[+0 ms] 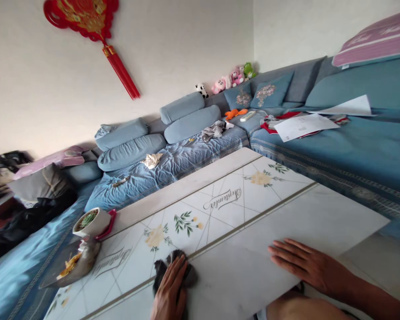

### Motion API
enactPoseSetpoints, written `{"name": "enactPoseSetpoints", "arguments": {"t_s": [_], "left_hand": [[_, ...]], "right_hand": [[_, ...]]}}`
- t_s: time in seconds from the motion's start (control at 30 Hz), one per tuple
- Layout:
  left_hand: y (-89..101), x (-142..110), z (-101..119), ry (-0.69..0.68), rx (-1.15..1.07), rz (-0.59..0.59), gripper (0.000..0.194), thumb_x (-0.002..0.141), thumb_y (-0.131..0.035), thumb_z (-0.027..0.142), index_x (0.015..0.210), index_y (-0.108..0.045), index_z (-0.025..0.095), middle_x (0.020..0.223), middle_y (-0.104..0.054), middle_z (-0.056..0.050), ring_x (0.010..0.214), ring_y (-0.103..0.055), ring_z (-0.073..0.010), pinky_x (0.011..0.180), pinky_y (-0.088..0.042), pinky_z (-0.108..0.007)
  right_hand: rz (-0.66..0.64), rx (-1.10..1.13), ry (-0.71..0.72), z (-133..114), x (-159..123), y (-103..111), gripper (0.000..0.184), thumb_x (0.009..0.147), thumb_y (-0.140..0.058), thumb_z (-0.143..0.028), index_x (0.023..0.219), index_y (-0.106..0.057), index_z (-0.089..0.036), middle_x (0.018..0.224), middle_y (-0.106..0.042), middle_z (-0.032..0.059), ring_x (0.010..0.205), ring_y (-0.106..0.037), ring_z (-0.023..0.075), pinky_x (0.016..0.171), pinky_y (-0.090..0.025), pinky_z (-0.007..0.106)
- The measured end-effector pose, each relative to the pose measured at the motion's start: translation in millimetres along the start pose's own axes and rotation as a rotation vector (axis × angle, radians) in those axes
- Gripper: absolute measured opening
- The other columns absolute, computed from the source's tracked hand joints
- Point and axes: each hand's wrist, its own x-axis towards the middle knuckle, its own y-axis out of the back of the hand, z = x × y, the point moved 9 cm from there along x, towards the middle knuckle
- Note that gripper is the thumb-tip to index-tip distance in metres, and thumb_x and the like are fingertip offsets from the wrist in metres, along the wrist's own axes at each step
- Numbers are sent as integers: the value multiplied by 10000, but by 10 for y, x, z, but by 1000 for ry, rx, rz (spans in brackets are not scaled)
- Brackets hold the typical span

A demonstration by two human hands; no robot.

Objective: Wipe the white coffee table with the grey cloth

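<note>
My left hand presses down on a crumpled dark grey cloth, which bunches up around the fingers on the white marble-look tabletop. The tabletop has printed flowers and script. My right hand lies flat on the bare pale part of the table, fingers spread and touching nothing else. Left of the cloth, a white bowl of food stands by a pink handle. A dark plate with food scraps and a crumpled wrapper sits at the table's left edge.
Blue sofas run around the far and right sides of the table, holding blue bolsters, cushions, loose papers, crumpled cloths and several plush toys. Dark bags and clothes are heaped at the left. A red Chinese knot hangs on the wall.
</note>
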Motion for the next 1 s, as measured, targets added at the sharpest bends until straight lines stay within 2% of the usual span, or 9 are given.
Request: {"name": "enactPoseSetpoints", "arguments": {"t_s": [0.1,0.23,0.4,0.5,0.57,0.7,0.8,0.9,1.0], "left_hand": [[-162,806,140,-11,-54,-70,806,978,-562,169,1755,-481,372,1809,-437,-3,1666,-461,-331,1367,-452,-603],[-458,2167,388,-60,-118,-77,651,1028,-532,198,1675,-596,209,1778,-504,-102,1673,-452,-333,1414,-364,-600],[-800,3842,547,61,-84,-32,541,1057,-538,201,1577,-667,125,1703,-591,-175,1623,-508,-339,1413,-347,-527],[-933,4512,589,123,-92,-13,535,1064,-525,203,1560,-658,55,1691,-579,-243,1615,-502,-373,1403,-333,-529],[-978,4748,599,154,-97,-1,544,1062,-509,194,1566,-646,42,1687,-567,-271,1603,-504,-399,1391,-329,-566],[-930,4725,671,151,-89,-6,557,1061,-494,181,1590,-631,76,1695,-566,-252,1610,-498,-398,1388,-325,-582],[-773,4292,755,92,-77,-32,549,1060,-518,188,1574,-642,40,1696,-569,-251,1623,-498,-367,1409,-326,-510],[-599,3444,752,15,-67,-60,544,1060,-538,199,1581,-662,106,1703,-586,-188,1626,-512,-326,1415,-351,-490],[-467,2219,632,-115,-47,-59,615,1045,-543,198,1658,-605,198,1761,-530,-117,1643,-498,-325,1394,-404,-561]], "right_hand": [[4,28,-8,-1,-14,-12,572,1149,-406,-178,1707,-526,-212,1759,-497,40,1600,-473,261,1215,-508,430],[8,29,-10,-6,-27,-30,572,1132,-441,-131,1686,-556,-213,1753,-505,49,1601,-476,272,1271,-458,444],[-24,2,23,-17,-17,-44,567,1132,-434,-156,1679,-572,-215,1763,-489,53,1634,-432,290,1371,-294,482],[-18,4,30,2,20,15,569,1133,-406,-161,1673,-581,-211,1758,-497,52,1617,-452,283,1375,-290,470],[-16,5,32,17,46,49,562,1144,-405,-180,1680,-571,-209,1759,-496,49,1602,-467,273,1353,-338,446],[-28,-3,55,18,51,48,575,1143,-413,-180,1705,-535,-202,1776,-471,57,1598,-474,270,1266,-456,429],[-54,-30,67,14,26,-4,578,1146,-431,-199,1718,-514,-200,1781,-462,60,1607,-467,271,1229,-504,428],[-41,-45,56,20,26,2,544,1153,-470,-201,1690,-553,-215,1776,-471,49,1589,-488,264,1217,-520,431],[-8,-33,44,22,57,64,513,1161,-465,-169,1656,-593,-213,1768,-485,39,1578,-497,252,1222,-511,430]]}}
